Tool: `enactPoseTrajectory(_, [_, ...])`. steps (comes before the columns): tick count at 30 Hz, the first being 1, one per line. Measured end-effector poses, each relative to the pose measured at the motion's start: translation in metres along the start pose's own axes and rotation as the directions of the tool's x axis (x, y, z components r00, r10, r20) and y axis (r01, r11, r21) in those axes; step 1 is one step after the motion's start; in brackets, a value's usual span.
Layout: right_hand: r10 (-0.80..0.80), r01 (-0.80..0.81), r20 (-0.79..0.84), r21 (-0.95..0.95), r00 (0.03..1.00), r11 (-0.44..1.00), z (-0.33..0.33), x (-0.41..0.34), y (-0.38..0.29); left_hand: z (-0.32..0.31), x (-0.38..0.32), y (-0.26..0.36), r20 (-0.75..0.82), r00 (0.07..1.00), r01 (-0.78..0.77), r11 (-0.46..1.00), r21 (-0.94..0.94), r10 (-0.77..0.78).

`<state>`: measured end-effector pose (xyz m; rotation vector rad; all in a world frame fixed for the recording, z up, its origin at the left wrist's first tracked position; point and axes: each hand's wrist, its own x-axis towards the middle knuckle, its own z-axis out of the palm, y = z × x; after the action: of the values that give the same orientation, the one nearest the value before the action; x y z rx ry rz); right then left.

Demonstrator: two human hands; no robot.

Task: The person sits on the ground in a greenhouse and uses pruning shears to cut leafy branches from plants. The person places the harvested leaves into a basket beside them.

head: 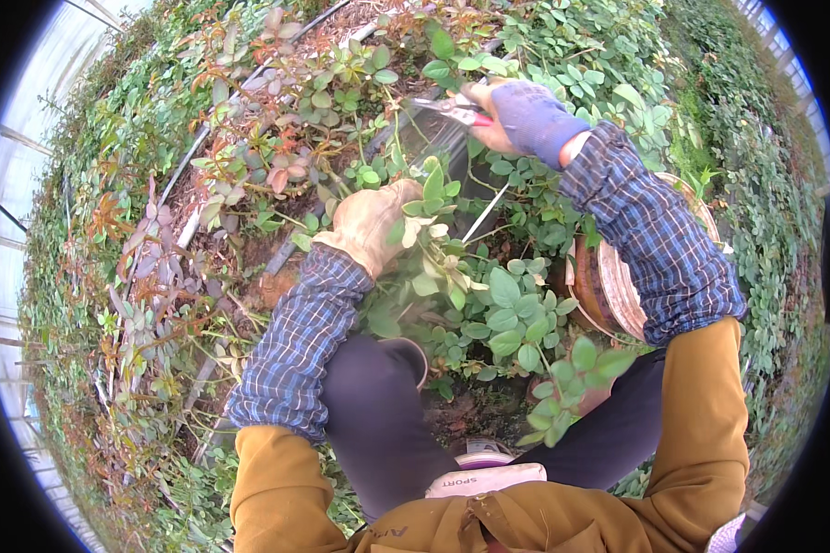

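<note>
My right hand (pixel 519 121), in a purple-blue glove with bare fingers, grips red-handled pruning shears (pixel 456 110). Their blades point left, close to a thin green stem (pixel 395 121) of a rose-like bush. Lower and to the left, my left hand (pixel 368 225) wears a tan glove and is curled among leafy stems (pixel 429 266). Leaves cover its fingertips, but the hand appears closed around those stems. Some leaves there are pale and curled. A leafy shoot (pixel 567 394) rises between my knees, blurred at its tip.
Beside my right forearm stands a round container (pixel 605 287) with a brown side. Dark irrigation pipe (pixel 280 256) and a thin white rod (pixel 485 213) cross the bed. Reddish bushes (pixel 155 235) crowd the left, before a translucent greenhouse wall (pixel 14 166). Dense green rows (pixel 740 138) line the right.
</note>
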<state>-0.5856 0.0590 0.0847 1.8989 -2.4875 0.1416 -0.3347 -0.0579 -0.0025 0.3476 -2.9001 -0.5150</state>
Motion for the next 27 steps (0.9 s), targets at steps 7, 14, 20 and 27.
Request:
enactPoseTrajectory(7, [-0.408,0.39,0.004,-0.304,0.913,0.869,0.025,0.069,-0.009,0.03,0.0,-0.024,0.014,0.988,0.136,0.838,-0.529,-0.151])
enactPoseTrajectory(14, [-0.317,0.332,0.114,-0.146,0.941,0.932,0.039,0.088,-0.021,0.043,-0.002,-0.031,0.046,0.98,0.188,0.84,-0.508,-0.192])
enactPoseTrajectory(20, [0.183,-0.182,-0.008,-0.174,0.983,0.968,0.017,0.055,0.01,0.017,0.004,-0.008,0.049,0.992,0.122,0.966,-0.227,-0.114])
enactPoseTrajectory(27, [0.189,-0.195,0.075,0.617,0.979,0.762,0.0,-0.01,-0.013,-0.004,0.017,0.023,0.177,0.97,0.164,0.986,0.042,-0.169])
